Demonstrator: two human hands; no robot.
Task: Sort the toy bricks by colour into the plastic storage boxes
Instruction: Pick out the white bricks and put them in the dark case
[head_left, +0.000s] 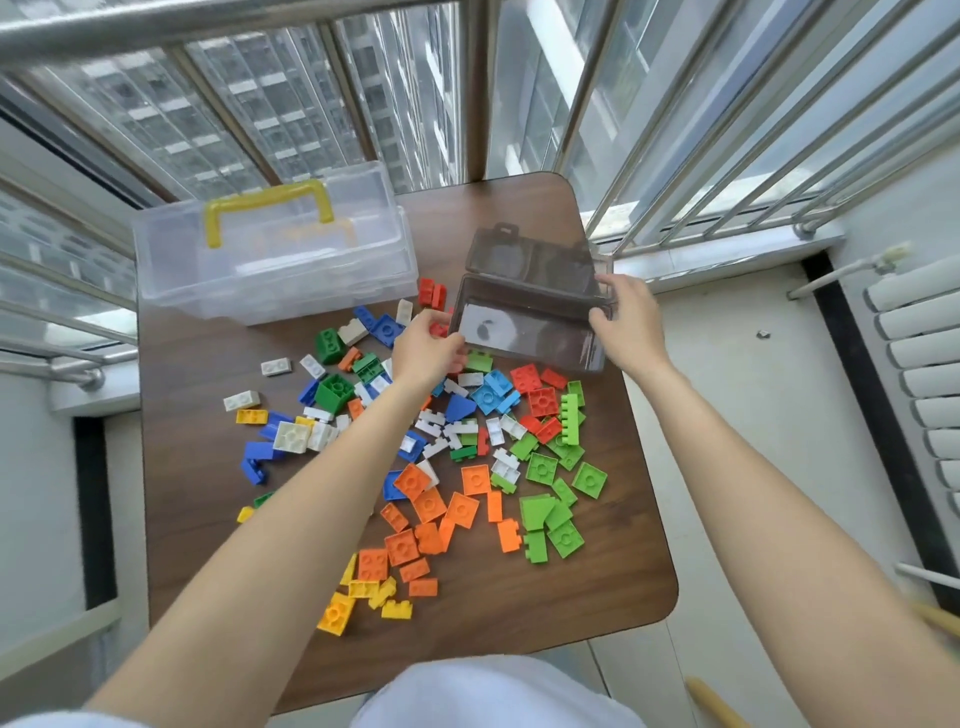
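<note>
Hands, left and right, gripping smoky box ends, bricks beneath partly hidden

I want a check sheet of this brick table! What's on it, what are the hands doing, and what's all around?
Surface: brown table, rounded corners.
Job's things: loose bricks in mixed colours, none boxed yet; smoky box, lid open, nothing inside; clear box with yellow handle, shut, at the far left.
Clutter: nothing seen.
Hands: left hand grips the smoky box's left edge; right hand grips its right edge.
Cables: nothing seen.
Surroundings: metal railing and windows behind the table, radiator to the right.
</note>
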